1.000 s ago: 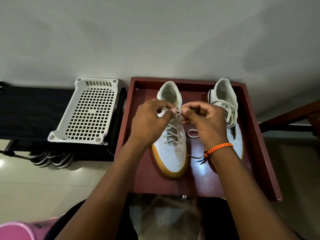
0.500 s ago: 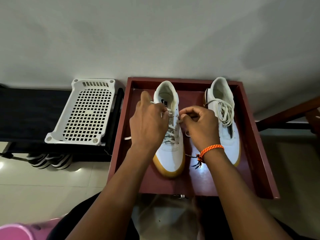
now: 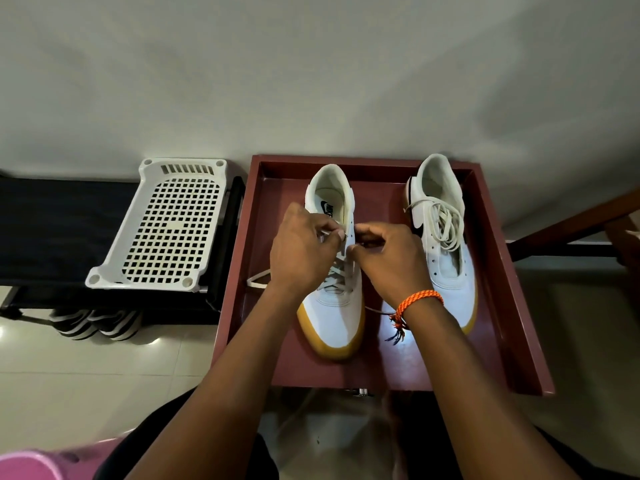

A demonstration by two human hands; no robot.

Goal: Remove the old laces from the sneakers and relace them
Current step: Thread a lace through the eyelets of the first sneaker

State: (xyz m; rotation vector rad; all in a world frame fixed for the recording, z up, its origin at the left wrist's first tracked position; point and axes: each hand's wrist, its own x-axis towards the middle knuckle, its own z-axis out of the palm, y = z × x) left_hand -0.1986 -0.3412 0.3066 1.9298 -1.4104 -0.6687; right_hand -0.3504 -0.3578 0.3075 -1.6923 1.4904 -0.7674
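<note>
Working the upper eyelets of the left sneaker (image 3: 334, 306), which sits in the red tray (image 3: 512, 306). Left hand (image 3: 304, 251) pinches the lace (image 3: 334, 277) near the tongue; right hand (image 3: 389, 258) has fingers curled at the opposite eyelet row, seemingly pinching the other end, though the grip is partly hidden. A loose loop trails left onto the tray floor. Right sneaker (image 3: 446, 271) stands beside it, its lace bunched loosely on top. Judgement: keep the lace flat, feed each tip straight through, and even the tension before the next crossing.

white perforated plastic basket (image 3: 162, 226) upside down on my black bench (image 3: 52, 230) | striped shoes (image 3: 97, 323) beneath | pink object (image 3: 27, 465) by my knee
</note>
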